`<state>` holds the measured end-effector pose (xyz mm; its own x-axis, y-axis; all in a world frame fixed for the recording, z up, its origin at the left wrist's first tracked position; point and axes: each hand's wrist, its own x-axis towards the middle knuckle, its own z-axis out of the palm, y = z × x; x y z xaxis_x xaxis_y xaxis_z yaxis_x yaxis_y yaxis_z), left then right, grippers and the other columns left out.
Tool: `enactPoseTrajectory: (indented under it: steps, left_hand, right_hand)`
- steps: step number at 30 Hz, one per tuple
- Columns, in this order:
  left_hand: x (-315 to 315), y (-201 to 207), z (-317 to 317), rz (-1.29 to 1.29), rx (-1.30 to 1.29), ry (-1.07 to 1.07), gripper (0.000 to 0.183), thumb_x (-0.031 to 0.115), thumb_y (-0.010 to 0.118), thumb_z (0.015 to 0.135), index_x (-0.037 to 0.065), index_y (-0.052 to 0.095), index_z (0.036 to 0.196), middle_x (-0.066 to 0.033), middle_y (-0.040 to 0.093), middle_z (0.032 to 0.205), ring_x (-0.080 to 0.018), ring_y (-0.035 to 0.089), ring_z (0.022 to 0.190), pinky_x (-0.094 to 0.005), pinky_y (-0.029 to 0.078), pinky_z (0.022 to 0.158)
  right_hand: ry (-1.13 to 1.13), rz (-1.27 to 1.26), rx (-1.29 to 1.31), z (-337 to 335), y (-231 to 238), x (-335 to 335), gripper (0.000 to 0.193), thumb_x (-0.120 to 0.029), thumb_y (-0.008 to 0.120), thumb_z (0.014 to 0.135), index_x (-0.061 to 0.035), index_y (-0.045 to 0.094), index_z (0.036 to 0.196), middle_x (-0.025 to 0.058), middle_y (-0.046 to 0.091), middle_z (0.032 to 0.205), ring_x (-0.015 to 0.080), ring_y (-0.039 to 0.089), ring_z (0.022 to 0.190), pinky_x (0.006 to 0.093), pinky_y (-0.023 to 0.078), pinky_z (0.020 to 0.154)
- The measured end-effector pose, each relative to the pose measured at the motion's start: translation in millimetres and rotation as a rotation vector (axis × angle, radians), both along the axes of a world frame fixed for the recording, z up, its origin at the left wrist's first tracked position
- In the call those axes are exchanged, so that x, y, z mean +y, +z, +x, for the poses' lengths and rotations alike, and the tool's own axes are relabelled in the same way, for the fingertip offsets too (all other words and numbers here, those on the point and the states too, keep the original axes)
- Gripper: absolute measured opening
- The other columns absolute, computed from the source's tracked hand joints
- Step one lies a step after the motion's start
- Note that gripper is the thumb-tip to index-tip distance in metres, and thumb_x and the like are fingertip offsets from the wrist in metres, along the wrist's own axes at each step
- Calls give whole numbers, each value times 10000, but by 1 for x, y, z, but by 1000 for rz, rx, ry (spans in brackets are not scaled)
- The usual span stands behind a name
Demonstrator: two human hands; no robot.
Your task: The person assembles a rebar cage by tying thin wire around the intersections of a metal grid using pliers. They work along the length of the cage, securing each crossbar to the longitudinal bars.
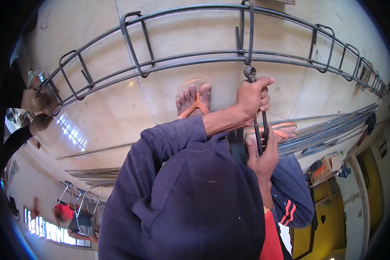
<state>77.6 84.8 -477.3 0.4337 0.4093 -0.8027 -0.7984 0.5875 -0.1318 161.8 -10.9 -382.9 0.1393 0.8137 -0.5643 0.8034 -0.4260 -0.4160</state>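
Observation:
A pair of dark metal pincers stands with its jaws at a stirrup on a long steel rebar cage. My left hand is closed around the pincers just below their head, thumb pointing right. My right hand holds the ends of the two long handles, lower and nearer to me. Whether the jaws bite on a tie wire is too small to tell. The cage has long parallel bars joined by several bent rectangular stirrups and curves across the upper view.
My sandalled foot is below the cage on the tiled floor. Steel rods lie bundled at right, and more rods at left. Another person's limb is by the cage's left end. A person in red is near chairs at lower left.

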Motion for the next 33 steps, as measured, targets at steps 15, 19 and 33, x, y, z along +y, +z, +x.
enactPoseTrajectory:
  steps: [15,19,33]
  left_hand:
    - [3,-6,-44,307,-192,-258,208,284,644,872,86,588,841,-58,613,852,-170,585,741,-306,435,775]
    - [-5,-12,-19,200,-269,-47,254,229,588,907,130,474,704,32,413,565,-107,453,513,-286,419,600]
    - [1,-7,1,176,297,-231,241,248,654,833,117,496,707,34,417,548,-92,407,441,-260,363,437]
  right_hand:
    - [-1136,-974,1556,45,-42,-13,572,-541,309,971,-12,515,1045,-23,376,615,40,308,450,174,215,359]
    - [-967,-914,1351,45,-27,-3,597,-561,289,965,-14,517,1035,-14,386,614,43,309,438,176,232,333]
    - [-148,-83,301,25,-26,-13,496,-413,390,979,51,530,1084,161,533,739,286,505,582,364,409,528]
